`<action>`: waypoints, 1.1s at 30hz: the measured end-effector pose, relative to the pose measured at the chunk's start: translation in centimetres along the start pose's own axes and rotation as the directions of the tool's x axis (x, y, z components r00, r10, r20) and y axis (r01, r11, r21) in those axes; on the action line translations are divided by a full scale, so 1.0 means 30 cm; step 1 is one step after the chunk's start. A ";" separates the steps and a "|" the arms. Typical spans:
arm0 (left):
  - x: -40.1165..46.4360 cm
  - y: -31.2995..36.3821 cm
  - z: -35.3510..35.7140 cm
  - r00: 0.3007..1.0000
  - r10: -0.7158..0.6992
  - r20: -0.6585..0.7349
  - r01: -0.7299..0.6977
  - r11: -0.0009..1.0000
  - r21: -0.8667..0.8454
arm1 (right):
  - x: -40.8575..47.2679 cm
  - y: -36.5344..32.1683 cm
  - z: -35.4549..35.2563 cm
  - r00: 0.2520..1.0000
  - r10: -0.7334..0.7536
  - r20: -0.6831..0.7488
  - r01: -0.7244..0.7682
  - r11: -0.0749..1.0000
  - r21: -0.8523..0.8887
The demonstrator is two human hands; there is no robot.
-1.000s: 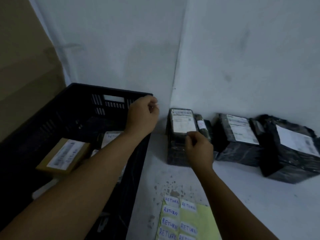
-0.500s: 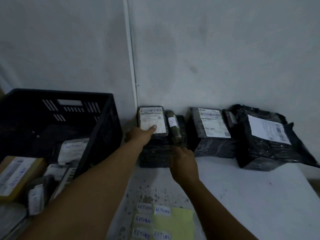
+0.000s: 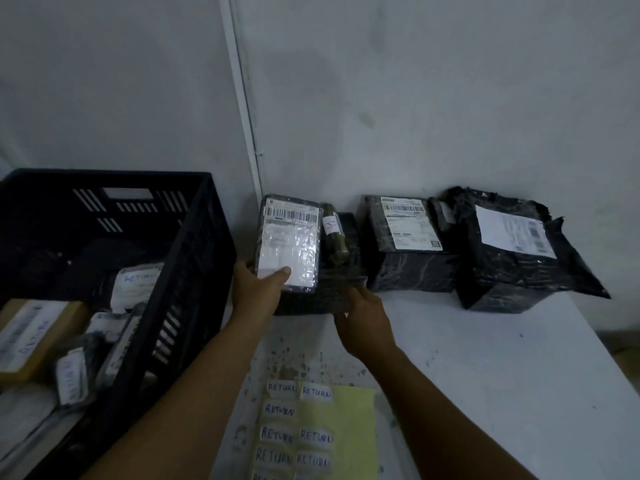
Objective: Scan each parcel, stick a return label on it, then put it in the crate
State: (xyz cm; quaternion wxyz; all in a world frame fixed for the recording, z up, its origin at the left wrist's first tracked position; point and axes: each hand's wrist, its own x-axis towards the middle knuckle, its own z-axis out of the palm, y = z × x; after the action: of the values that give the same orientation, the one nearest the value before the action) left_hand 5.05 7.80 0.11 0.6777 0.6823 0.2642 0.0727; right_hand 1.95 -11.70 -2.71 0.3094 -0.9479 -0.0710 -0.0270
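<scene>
Left hand: the left hand [image 3: 261,289] holds the flat parcel [image 3: 288,242] at its near lower corner, thumb on the shiny address label, fingers hidden underneath. The parcel leans up toward the head camera, probably so that its barcode faces the person for the scan.

Right hand: the right hand [image 3: 363,315] touches the near edge of the dark bundle [image 3: 341,268] just beside the flat parcel. Its fingertips are hidden, so I cannot tell if they grip or only steady it; I judge it holds the bundle down while the flat parcel comes away.

Parcel in hand: it is at the back left corner of the worktop [image 3: 485,358], against the wall and next to the crate [image 3: 194,258].

Crate: it stands at the left edge of the worktop, with several parcels inside; at least 2 show "RETURN" labels, so they look finished.

Label sheet: the yellow sheet [image 3: 346,424] with handwritten RETURN labels [image 3: 281,388] lies at the near edge, within easy reach of both hands.

Waiting parcels: 2 black wrapped parcels, the boxed parcel [image 3: 405,251] and the bagged parcel [image 3: 512,251], sit along the back edge with labels up, not yet marked RETURN.

Scanner: none is visible.
</scene>
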 end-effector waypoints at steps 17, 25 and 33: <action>-0.374 -0.362 -0.013 0.938 -0.220 0.267 0.157 0.959 0.238 | -0.557 0.224 -0.094 0.830 0.448 -0.333 -0.484 0.875 -0.027; -0.410 -0.374 0.028 0.935 -0.179 0.307 0.044 0.916 0.399 | -0.629 0.352 -0.023 0.703 0.708 0.070 -0.711 0.701 0.054; -0.391 -0.366 0.033 0.914 -0.162 0.372 -0.018 0.899 0.437 | -0.595 0.346 -0.035 0.707 0.682 0.187 -0.704 0.704 0.096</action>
State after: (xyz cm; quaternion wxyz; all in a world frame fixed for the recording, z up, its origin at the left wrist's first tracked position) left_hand -7.35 0.90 -7.51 0.5517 0.8048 0.1556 -0.1538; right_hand -14.15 -22.71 -9.61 0.3663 -0.8761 0.2680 0.1625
